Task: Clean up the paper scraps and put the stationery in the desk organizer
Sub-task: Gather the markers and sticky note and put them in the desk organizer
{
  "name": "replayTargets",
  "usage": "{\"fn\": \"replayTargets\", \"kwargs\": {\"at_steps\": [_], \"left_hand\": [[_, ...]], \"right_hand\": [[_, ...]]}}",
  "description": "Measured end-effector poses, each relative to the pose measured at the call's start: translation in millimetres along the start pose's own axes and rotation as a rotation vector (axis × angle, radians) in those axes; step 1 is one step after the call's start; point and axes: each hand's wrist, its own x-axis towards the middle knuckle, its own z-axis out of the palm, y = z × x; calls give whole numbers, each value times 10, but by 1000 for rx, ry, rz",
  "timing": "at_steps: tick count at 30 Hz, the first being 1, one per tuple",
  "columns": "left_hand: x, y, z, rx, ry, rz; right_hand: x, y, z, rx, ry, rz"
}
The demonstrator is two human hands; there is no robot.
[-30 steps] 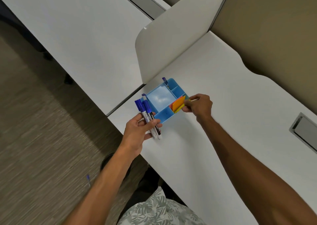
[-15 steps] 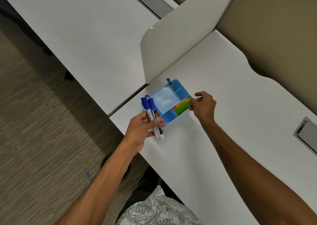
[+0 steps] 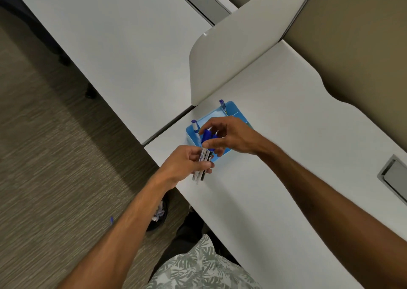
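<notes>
STEP: transfer markers to organizer | LEFT: left hand (image 3: 184, 164) clasps two white-barrelled, blue-capped markers (image 3: 204, 160) above the white desk (image 3: 275, 156) | RIGHT: right hand (image 3: 229, 138) pinches one cap end | TARGET: light-blue plastic desk organizer (image 3: 231, 108), directly beneath | METHOD: draw one marker free, seat upright in a corner slot.
</notes>
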Motion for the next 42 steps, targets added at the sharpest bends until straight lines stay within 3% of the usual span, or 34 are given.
{"fn": "replayTargets", "kwargs": {"at_steps": [8,15,28,42], "left_hand": [[77,-63,-55,-77,261,136],[84,-172,-116,-124,428,175],[18,-448,-109,-142,480,53],[-31,-501,-139,-131,484,68]], "right_hand": [[146,-129,-275,9,68,35],[426,19,-321,-231,221,-11],[813,300,240,-544,18,-45],[704,329,443,-461,178,20]]}}
